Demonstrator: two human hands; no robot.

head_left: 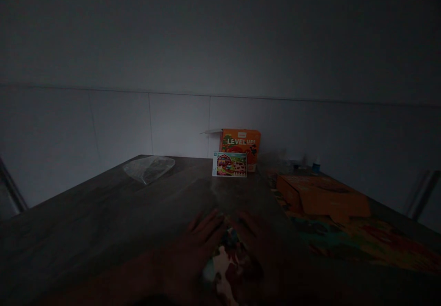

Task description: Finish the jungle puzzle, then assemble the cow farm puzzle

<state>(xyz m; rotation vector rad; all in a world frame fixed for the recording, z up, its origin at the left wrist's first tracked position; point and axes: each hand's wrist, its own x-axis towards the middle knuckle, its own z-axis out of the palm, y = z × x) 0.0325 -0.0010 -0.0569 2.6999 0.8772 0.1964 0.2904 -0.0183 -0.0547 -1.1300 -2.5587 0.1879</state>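
In the dim head view, jigsaw puzzle pieces point(225, 269) with pink, white and dark red printing lie on the table between my hands. My left hand point(198, 246) rests along their left side, its fingers stretched forward and slightly apart. On the other side is my right hand point(257, 241), with extended fingers lying over the edge of the pieces. Both sets of fingertips come close together at the far end of the pieces. Shadow hides parts of both hands and the lower pieces. Farther back stands a picture card point(230, 164) showing a farm scene.
Behind the card stands an orange box point(241, 140) marked "LEVEL UP!" with its flap out. A clear plastic bag point(149, 167) lies at the back left of the grey table point(103, 218). On the right, an orange carton point(327, 198) sits by a colourful printed sheet point(344, 239).
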